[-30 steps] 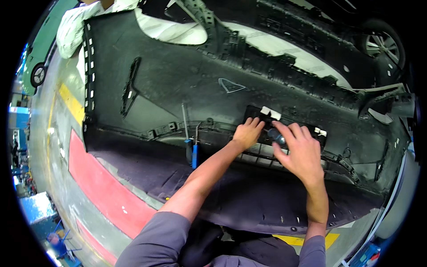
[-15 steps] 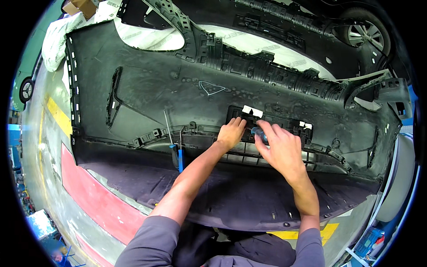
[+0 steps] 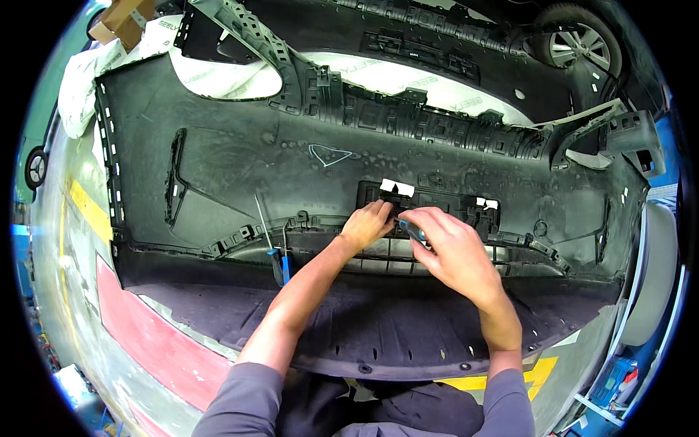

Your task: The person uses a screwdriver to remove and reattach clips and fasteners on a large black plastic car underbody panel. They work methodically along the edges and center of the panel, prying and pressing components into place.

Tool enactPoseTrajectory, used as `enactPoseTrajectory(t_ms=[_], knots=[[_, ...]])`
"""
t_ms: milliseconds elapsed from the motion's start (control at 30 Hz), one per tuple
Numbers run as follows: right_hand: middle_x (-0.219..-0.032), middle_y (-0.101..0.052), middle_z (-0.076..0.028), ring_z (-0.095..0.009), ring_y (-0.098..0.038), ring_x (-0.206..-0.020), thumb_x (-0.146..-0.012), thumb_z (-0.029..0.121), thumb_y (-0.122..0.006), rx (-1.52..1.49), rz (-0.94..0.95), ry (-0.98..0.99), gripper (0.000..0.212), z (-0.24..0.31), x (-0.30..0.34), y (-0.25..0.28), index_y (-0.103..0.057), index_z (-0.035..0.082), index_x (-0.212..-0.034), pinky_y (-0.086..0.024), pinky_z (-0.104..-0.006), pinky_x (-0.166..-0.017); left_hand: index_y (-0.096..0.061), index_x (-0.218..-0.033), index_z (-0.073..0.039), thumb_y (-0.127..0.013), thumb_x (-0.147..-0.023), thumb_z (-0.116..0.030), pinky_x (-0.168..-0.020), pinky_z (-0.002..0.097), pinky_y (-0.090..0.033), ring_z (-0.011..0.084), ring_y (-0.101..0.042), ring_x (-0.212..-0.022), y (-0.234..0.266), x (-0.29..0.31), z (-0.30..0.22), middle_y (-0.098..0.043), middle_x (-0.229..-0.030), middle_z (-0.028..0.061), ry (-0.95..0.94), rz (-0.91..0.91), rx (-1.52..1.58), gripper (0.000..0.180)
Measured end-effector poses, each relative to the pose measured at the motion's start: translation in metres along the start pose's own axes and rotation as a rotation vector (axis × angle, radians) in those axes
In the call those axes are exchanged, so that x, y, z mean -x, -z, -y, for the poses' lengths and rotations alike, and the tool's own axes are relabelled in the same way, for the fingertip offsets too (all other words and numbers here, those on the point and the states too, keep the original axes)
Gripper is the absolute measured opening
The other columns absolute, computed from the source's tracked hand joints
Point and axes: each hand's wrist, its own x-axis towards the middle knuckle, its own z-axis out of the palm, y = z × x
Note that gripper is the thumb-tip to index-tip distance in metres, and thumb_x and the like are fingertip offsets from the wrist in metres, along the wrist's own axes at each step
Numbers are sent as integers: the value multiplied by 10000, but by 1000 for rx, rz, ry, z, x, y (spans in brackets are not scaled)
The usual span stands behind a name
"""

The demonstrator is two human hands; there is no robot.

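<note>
A large black car bumper cover point(image 3: 240, 167) lies in front of me with its inner side up. In my right hand point(image 3: 455, 251) is a screwdriver with a blue handle point(image 3: 412, 230); its tip is hidden. My left hand point(image 3: 368, 224) has its fingers bent and pressed together at the lower left part of a black plastic bracket point(image 3: 444, 205), close to the screwdriver. What those fingertips pinch is hidden. White pads point(image 3: 397, 189) stick up along the bracket's top. Below both hands runs a black grille point(image 3: 397, 256).
Two blue-handled tools point(image 3: 285, 269) rest on the bumper left of my left forearm. A second black bumper point(image 3: 502, 80) lies beyond, with a car wheel point(image 3: 579, 45) at the far right. White wrapping point(image 3: 87, 91) and a cardboard box point(image 3: 124, 22) stand far left.
The view has shifted slightly, so the bumper sits further left. The screwdriver handle has turned a little in my right hand. My left hand stays at the bracket.
</note>
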Motion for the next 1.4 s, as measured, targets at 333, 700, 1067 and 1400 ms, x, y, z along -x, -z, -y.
enactPoseTrajectory(t_ms=[333, 700, 1067, 1400], knots=[[-1067, -770, -38, -82, -690, -885, -1032, 254, -838, -488, -889, -269, 411, -17, 23, 113, -695, 40, -1352, -548, -227, -705, -648, -1225, -91, -707, -1034, -182, -873, 553, -601, 445, -733, -1029, 22, -23, -18, -724, -1102, 184, 0, -45, 153, 220], [-1115, -698, -116, -196, -689, -925, -1121, 223, -682, -912, -1015, -261, 383, -48, 31, 111, -651, -45, -1394, -594, -377, -901, -604, -1443, -82, -655, -1029, -95, -1060, 512, -535, 405, -663, -1227, 19, -114, -32, -743, -1294, 156, 170, -259, -34, 417], [-785, -526, -64, -162, -499, -651, -1131, 409, -535, -1275, -834, -225, 409, -52, 14, 96, -519, 73, -900, -408, -332, -643, -595, -1512, -98, -719, -1045, -235, -1163, 502, -502, 364, -592, -1400, -6, -35, -3, -567, -1540, 143, -8, -132, -178, 501], [-767, -528, -76, -185, -509, -701, -1101, 334, -559, -1258, -460, -281, 365, -81, -6, 104, -501, 69, -856, -449, -360, -723, -560, -1558, -149, -749, -1027, -244, -1115, 512, -522, 381, -583, -1329, -12, -31, 3, -550, -1533, 116, 16, -131, -187, 572]])
